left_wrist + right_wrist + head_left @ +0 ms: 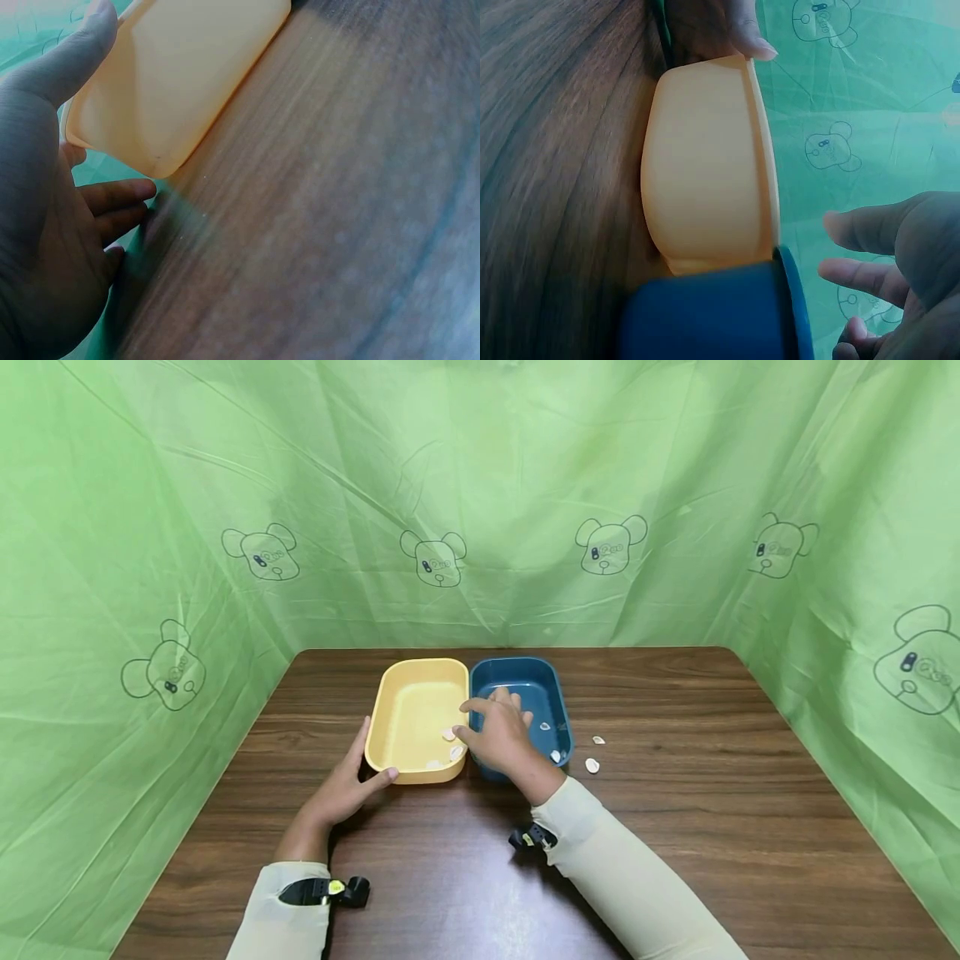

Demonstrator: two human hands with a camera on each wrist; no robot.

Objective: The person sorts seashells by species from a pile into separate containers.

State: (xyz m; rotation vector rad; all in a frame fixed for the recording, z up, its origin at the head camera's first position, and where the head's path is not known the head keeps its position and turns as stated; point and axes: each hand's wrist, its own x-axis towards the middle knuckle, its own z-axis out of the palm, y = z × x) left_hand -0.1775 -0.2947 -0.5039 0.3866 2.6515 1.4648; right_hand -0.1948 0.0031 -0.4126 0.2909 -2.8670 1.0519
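In the head view my left hand (347,787) holds the near left corner of a yellow plastic container (375,720). Its thumb lies at the rim and its fingers along the outer left side. My right hand (501,735) is above the line where the yellow container meets a blue one (564,714). Thumb and index finger point left, apart, with nothing visible between them. Small white seashells lie in the yellow container, one shell (456,752) near its right wall. The blue container has a shell (555,756) by its near right corner, and another farther back.
On the brown wooden table (675,793), two loose shells, one of them a rounder shell (592,766), lie right of the blue container. A green cloth (510,460) with bear-head outlines hangs behind and at both sides.
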